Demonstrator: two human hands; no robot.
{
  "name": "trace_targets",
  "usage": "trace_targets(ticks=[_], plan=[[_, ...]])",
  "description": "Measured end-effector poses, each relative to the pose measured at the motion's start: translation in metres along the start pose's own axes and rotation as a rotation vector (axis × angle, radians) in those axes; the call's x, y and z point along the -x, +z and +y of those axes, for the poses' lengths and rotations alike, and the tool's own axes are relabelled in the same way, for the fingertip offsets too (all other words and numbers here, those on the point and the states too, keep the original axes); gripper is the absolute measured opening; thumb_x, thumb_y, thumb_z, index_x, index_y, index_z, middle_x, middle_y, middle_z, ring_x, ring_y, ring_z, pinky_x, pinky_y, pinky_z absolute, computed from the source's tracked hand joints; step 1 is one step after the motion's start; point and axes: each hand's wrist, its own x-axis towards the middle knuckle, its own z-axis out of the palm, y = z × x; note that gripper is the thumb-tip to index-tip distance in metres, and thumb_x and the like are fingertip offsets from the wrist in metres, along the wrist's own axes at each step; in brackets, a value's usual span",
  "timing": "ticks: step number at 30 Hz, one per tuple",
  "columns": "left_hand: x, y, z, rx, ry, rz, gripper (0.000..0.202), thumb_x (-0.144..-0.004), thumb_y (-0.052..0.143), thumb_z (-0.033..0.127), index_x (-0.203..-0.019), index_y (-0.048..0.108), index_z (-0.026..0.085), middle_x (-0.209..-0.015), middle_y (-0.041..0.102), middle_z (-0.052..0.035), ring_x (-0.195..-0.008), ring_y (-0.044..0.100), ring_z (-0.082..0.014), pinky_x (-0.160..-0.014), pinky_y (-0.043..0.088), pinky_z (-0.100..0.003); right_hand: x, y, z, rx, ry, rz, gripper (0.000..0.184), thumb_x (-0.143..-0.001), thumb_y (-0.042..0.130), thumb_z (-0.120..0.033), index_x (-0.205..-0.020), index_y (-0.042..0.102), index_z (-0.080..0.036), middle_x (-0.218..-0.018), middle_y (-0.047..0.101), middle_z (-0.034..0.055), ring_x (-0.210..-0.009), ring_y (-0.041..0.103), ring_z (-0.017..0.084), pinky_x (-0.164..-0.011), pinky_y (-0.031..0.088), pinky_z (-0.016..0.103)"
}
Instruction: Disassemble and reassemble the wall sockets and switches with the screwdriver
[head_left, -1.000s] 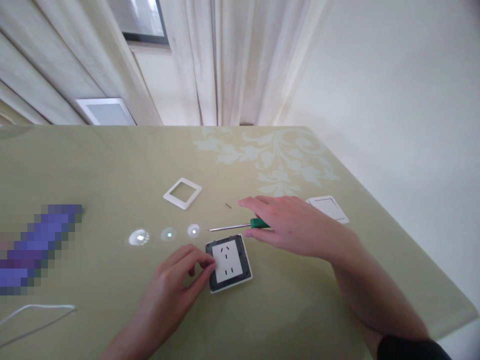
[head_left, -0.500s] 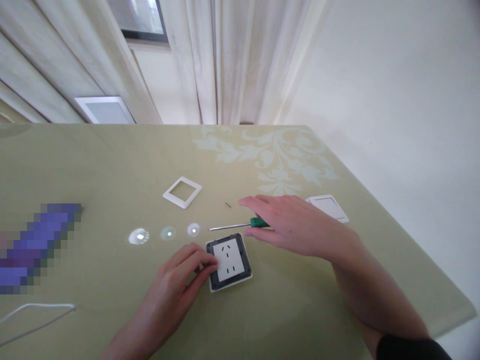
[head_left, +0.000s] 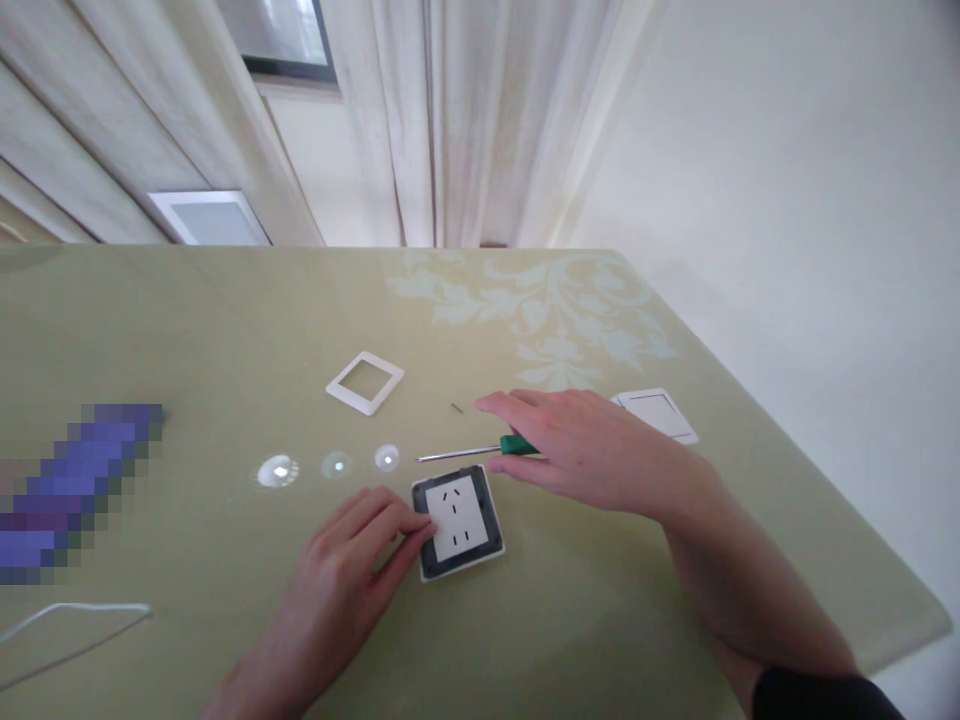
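A white socket insert with a dark grey surround (head_left: 457, 522) lies face up on the table, turned slightly. At its left edge my left hand (head_left: 367, 545) has thumb and forefinger pinched together; whatever is between the tips is too small to make out. Just behind the socket, a screwdriver with a green handle (head_left: 516, 445) lies with its thin metal shaft pointing left. My right hand (head_left: 581, 450) rests over that handle, forefinger stretched out and thumb apart from it, hiding the handle's rear end. A small screw (head_left: 457, 408) lies left of the right forefinger's tip.
Behind the socket lies a white square frame (head_left: 365, 383). A white cover plate (head_left: 660, 415) sits partly behind my right wrist. A white cable (head_left: 97, 607) and a pixelated purple-blue object (head_left: 82, 480) are at the left. The table's right edge (head_left: 787, 430) runs diagonally beside the wall.
My left thumb and forefinger have closed a little more tightly at the socket's left edge. My right hand, the screwdriver and the other parts have stayed in place.
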Motion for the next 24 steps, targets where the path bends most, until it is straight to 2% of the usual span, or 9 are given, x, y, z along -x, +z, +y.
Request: trace_targets(ticks=[9, 12, 17, 21, 24], plan=[[-0.002, 0.001, 0.001, -0.025, 0.034, 0.016, 0.008, -0.111, 0.067, 0.025, -0.105, 0.072, 0.024, -0.097, 0.073, -0.0017, -0.088, 0.069, -0.0187, -0.081, 0.054, -0.031, -0.001, 0.0, -0.001, 0.018, 0.007, -0.014, 0.046, -0.112, 0.06, -0.052, -0.148, 0.06, -0.023, -0.132, 0.079, 0.0119, -0.11, 0.079, 0.033, -0.08, 0.054, 0.039], [-0.004, -0.001, 0.0, -0.049, 0.089, 0.015, 0.008, -0.112, 0.066, 0.022, -0.112, 0.073, 0.024, -0.1, 0.074, -0.0025, -0.091, 0.069, -0.0185, -0.084, 0.055, -0.031, 0.0, 0.0, -0.001, 0.024, 0.001, -0.017, 0.046, -0.112, 0.06, -0.053, -0.147, 0.06, -0.022, -0.134, 0.078, 0.0127, -0.112, 0.079, 0.034, -0.081, 0.055, 0.04], [-0.006, -0.008, -0.003, -0.117, 0.19, -0.002, 0.013, -0.111, 0.065, 0.017, -0.117, 0.075, 0.023, -0.1, 0.075, -0.0025, -0.087, 0.067, -0.0173, -0.081, 0.053, -0.031, 0.0, 0.0, -0.001, 0.021, -0.001, -0.005, 0.046, -0.112, 0.059, -0.052, -0.147, 0.06, -0.022, -0.135, 0.078, 0.0121, -0.111, 0.079, 0.033, -0.081, 0.055, 0.04], [-0.004, -0.01, -0.005, -0.13, 0.185, -0.009, 0.014, -0.11, 0.067, 0.016, -0.117, 0.075, 0.024, -0.099, 0.075, -0.0019, -0.086, 0.066, -0.0172, -0.079, 0.054, -0.031, 0.0, 0.0, -0.001, 0.022, 0.0, -0.012, 0.047, -0.112, 0.06, -0.052, -0.148, 0.06, -0.022, -0.135, 0.078, 0.0122, -0.112, 0.079, 0.034, -0.08, 0.056, 0.041], [-0.002, -0.01, -0.005, -0.128, 0.138, 0.016, 0.016, -0.108, 0.071, 0.024, -0.124, 0.073, 0.026, -0.106, 0.075, -0.003, -0.094, 0.069, -0.0197, -0.085, 0.058, -0.033, 0.0, -0.001, -0.001, 0.016, 0.004, -0.015, 0.047, -0.112, 0.061, -0.051, -0.148, 0.061, -0.022, -0.135, 0.078, 0.0119, -0.112, 0.079, 0.035, -0.08, 0.055, 0.041]])
